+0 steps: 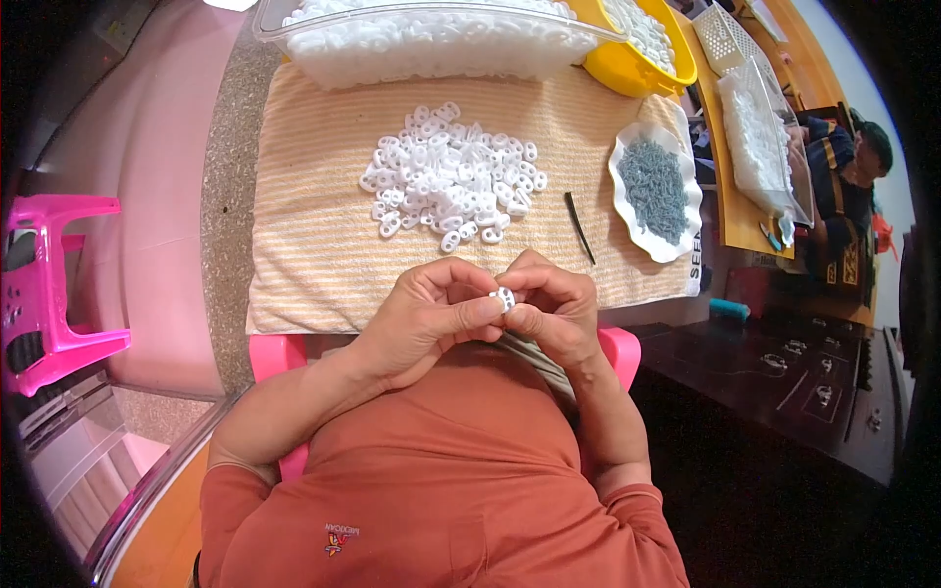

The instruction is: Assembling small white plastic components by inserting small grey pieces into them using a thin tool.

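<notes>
Both hands met just above the near edge of the striped cloth (314, 235), the left hand (426, 318) and right hand (549, 309) curled nearly closed and pinching one small white plastic piece (504, 298) between their fingertips. Doing it well probably meant a light, steady pinch close to the body, with the loose pile of white pieces (449, 181) and the dish of grey parts (655, 191) within easy reach.

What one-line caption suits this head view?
Both hands, left hand and right hand, pinch a small white plastic piece above a striped towel holding a pile of white pieces.
</notes>
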A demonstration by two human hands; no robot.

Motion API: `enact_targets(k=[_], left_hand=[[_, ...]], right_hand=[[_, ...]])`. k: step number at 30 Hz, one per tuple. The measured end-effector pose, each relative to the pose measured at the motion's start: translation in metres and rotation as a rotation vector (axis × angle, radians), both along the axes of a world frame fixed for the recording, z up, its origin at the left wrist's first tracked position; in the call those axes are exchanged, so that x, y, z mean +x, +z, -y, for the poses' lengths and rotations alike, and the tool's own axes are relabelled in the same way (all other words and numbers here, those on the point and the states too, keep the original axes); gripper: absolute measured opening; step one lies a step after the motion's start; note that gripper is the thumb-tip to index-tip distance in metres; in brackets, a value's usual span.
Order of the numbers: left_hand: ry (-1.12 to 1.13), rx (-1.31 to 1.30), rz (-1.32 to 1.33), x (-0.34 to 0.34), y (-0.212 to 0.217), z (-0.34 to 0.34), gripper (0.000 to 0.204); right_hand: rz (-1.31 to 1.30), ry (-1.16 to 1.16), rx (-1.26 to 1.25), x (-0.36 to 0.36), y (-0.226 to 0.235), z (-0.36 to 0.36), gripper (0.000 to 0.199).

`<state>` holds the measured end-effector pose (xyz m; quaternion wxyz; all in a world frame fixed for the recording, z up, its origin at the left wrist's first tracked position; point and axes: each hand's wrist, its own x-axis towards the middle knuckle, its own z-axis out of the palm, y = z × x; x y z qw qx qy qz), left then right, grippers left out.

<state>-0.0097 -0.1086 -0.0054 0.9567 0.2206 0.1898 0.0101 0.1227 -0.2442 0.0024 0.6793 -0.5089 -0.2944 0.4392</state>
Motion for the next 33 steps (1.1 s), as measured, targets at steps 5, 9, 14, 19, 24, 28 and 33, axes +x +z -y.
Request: enact_targets(k=[5,9,14,19,24,28,33], left_hand=[[0.008,0.005,0.044,-0.001,0.0,0.002,0.011],[0.016,0.014,0.064,-0.001,0.001,0.003,0.01],[0.008,0.03,0.055,-0.001,0.0,0.004,0.009],[0.004,0.014,0.069,0.0,-0.004,0.0,0.01],[-0.015,0.011,0.068,0.001,-0.001,-0.002,0.012],[-0.026,-0.002,0.094,0.001,0.0,-0.003,0.012],[-0.033,-0.024,0.118,0.001,-0.002,-0.003,0.012]], right_hand=[[0.033,0.011,-0.021,-0.002,0.002,0.001,0.027],[0.035,0.018,-0.021,-0.004,0.004,0.001,0.026],[0.101,0.013,0.007,-0.005,0.004,0.002,0.026],[0.072,0.012,-0.022,-0.007,0.011,-0.001,0.026],[0.158,0.005,0.009,-0.004,0.005,0.001,0.028],[0.131,-0.006,0.001,-0.007,0.013,0.0,0.029],[0.161,-0.024,-0.009,-0.007,0.012,0.001,0.03]])
